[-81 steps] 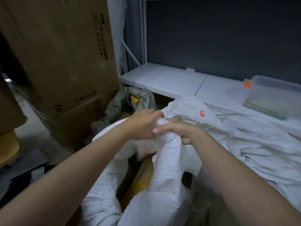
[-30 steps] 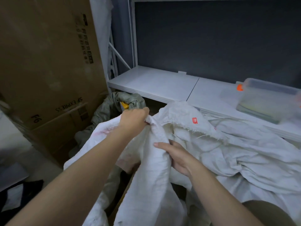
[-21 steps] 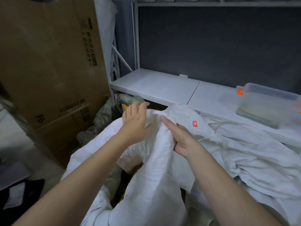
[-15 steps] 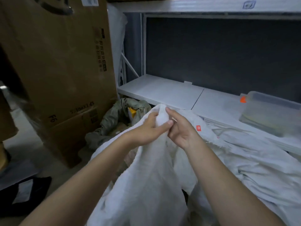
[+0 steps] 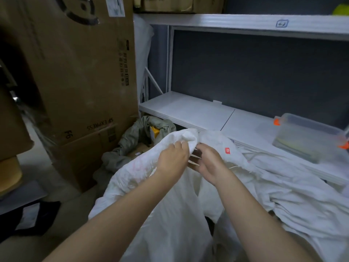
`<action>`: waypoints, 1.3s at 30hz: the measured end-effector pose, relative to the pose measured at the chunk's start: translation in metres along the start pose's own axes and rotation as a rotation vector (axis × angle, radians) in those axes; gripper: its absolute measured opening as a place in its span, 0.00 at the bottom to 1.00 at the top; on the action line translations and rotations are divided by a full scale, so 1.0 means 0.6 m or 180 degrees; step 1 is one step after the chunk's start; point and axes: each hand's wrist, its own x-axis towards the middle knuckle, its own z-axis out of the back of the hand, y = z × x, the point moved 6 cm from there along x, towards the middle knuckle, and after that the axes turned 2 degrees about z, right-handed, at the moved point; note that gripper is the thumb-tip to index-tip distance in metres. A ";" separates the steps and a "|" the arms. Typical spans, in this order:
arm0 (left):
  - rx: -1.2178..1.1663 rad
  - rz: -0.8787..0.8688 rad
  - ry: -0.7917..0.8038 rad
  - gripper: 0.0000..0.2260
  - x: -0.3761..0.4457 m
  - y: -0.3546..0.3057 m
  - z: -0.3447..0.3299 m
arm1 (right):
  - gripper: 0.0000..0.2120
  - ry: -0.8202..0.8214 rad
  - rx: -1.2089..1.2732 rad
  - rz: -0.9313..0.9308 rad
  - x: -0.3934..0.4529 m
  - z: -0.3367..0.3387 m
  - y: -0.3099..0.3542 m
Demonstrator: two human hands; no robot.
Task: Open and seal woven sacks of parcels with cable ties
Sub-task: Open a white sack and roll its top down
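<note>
Both hands meet at the bunched mouth of a white woven sack (image 5: pixel 170 214), which stands in front of the person and rises between the forearms. The left hand (image 5: pixel 172 157) curls its fingers round the gathered top fabric, gripping it. The right hand (image 5: pixel 208 162) sits just beside it, fingers bent against the cloth — whether it actually pinches the fabric cannot be told. More white sacks (image 5: pixel 292 190) lie heaped to the right, against a white shelf (image 5: pixel 188 110) carrying a clear plastic box (image 5: pixel 309 137). A tall cardboard box (image 5: pixel 79 72) stands at left.
</note>
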 end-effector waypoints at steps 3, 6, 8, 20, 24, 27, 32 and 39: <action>-0.0054 -0.0236 -0.0265 0.20 -0.016 0.014 -0.011 | 0.10 0.0335 0.0389 0.0169 -0.014 -0.007 -0.006; -0.1395 -0.0117 0.0708 0.29 -0.021 0.028 -0.020 | 0.10 -0.0040 -0.0043 0.0374 -0.007 -0.011 -0.011; -0.3038 0.0330 0.1244 0.35 -0.026 0.038 -0.007 | 0.14 -0.0120 0.0465 0.0183 0.004 -0.019 -0.003; -0.0151 0.0212 0.0075 0.22 -0.044 0.043 -0.011 | 0.07 -0.0233 -0.0110 0.0196 -0.009 -0.022 -0.057; -0.2622 0.0343 0.1041 0.36 -0.068 0.041 -0.035 | 0.18 0.0066 0.1150 -0.0230 -0.001 -0.033 -0.083; -0.3981 0.0565 0.1436 0.17 -0.074 0.051 -0.024 | 0.20 0.0336 0.1281 -0.0166 -0.012 -0.043 -0.074; -0.1556 0.0600 0.0309 0.05 -0.055 0.069 -0.036 | 0.16 -0.0315 0.0223 0.0177 -0.038 -0.008 -0.099; -0.2565 0.0331 0.1053 0.23 -0.106 0.024 -0.069 | 0.07 -0.0333 0.0779 -0.0186 -0.030 0.009 -0.125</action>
